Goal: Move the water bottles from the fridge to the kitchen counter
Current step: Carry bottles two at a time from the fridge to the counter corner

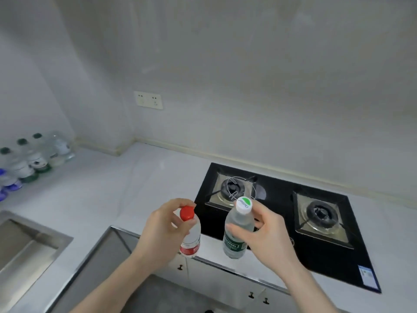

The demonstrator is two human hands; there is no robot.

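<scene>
Curled fingers (180, 203) grip red-capped bottle (190, 233); right hand (264, 231) pinches green-labelled bottle (237, 231).

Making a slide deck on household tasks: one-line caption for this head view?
Left hand and right hand each hold a water bottle, red-capped and green-labelled, by the stove.

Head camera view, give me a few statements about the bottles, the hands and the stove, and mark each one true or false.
1. The left hand holds a red-capped bottle. True.
2. The right hand holds nothing. False: it grips a bottle with a white and green cap.
3. More bottles stand in a row on the counter at far left. True.
4. A pot sits on the stove's right burner. False: the burner is bare.
5. Both held bottles have their caps off. False: both are capped.
</scene>
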